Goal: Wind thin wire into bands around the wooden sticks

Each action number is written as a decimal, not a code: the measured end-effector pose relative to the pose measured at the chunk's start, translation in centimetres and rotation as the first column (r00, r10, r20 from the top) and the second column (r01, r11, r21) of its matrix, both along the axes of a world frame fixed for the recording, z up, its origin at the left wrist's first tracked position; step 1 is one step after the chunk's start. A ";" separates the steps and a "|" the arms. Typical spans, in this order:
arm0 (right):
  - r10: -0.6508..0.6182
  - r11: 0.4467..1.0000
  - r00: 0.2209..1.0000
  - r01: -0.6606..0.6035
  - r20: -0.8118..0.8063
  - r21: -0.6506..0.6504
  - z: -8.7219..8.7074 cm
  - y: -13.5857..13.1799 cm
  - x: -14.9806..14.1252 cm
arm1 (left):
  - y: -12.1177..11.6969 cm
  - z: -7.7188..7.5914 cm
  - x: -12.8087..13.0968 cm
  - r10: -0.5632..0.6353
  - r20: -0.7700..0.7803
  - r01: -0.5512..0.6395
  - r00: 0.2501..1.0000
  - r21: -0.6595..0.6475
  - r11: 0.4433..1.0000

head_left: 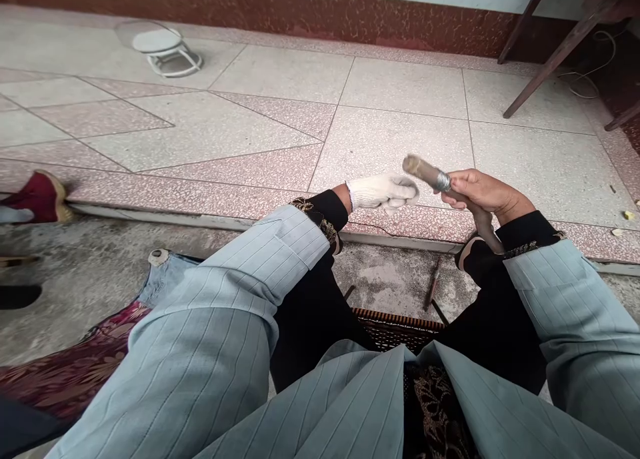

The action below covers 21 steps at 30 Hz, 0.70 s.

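Note:
My left hand [384, 192] wears a white knitted glove and hovers over the step's edge, its fingers curled in. Whether anything small sits inside them is hidden. To its right, my bare right hand [483, 192] is closed around a tool with a thick wooden handle [419, 168], bound with silvery wire [443, 181]. The handle's worn round end points up and left, near my gloved fingertips but apart from them. Below my right hand a curved greyish part [484, 227] of the tool runs down beside my knee; its far end is hidden.
A terrazzo step [280, 169] lies ahead. On it stand a small white stool [173, 49] and a wooden-legged table [545, 65]. A thin reddish-brown tool [433, 285] lies on the concrete between my feet. At left are another person's red shoe [40, 195] and patterned cloth [95, 352].

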State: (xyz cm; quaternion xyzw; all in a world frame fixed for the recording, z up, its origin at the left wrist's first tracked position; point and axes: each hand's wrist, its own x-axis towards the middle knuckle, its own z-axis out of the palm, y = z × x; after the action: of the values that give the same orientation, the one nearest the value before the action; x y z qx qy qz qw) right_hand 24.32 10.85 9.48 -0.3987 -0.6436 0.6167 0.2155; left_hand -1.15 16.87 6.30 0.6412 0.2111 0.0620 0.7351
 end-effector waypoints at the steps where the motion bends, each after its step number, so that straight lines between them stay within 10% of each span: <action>1: 0.103 0.995 0.994 -0.102 0.039 -0.018 0.2 -0.1 0.2 | 0.2 -0.1 -0.1 -0.007 -0.032 0.008 0.999 0.052 0.999; 8: 0.457 0.886 0.808 -0.450 0.371 -0.111 -0.6 0.4 -0.1 | 1.2 -1.3 -0.4 -0.159 -0.222 0.203 0.962 0.190 0.960; 21: -0.103 0.943 0.528 -0.216 0.843 0.251 -0.9 0.7 -0.4 | 1.1 -1.1 -0.3 0.028 -0.209 0.006 0.978 0.162 0.987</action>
State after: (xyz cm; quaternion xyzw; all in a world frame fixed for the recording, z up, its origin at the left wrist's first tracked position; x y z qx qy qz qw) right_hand 23.89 11.56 8.61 -0.5844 -0.7717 0.2372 -0.0815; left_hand -1.46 17.97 5.15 0.7005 0.2856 0.0148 0.6539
